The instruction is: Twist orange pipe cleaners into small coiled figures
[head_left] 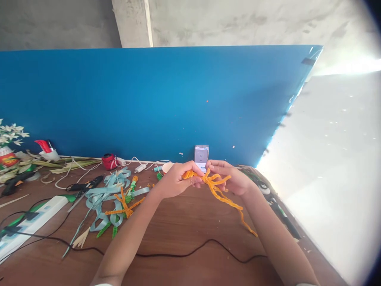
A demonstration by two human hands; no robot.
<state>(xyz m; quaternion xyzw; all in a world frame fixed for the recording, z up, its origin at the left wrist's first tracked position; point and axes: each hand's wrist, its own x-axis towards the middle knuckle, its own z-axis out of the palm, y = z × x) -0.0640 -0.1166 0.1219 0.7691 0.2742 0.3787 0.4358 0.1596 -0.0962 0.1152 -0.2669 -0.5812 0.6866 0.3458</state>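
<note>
My left hand [183,178] is closed around the twisted end of a bundle of orange pipe cleaners [214,185], held above the table. My right hand [230,176] pinches one of the fuzzy strands near the spot where they fan out. Several loose strands spread to the right, and one long strand hangs down beside my right forearm. Part of the bundle is hidden inside my left fingers. On the table to the left lies another orange pipe cleaner piece [127,212] with several arms, next to green pipe cleaners [131,193].
Pale blue ribbon [99,196] lies tangled at left, near a glue gun [89,184]. A white power strip [32,228] sits at far left. A black cable [190,254] crosses the front. Behind my hands a phone [201,155] leans against the blue partition [166,99].
</note>
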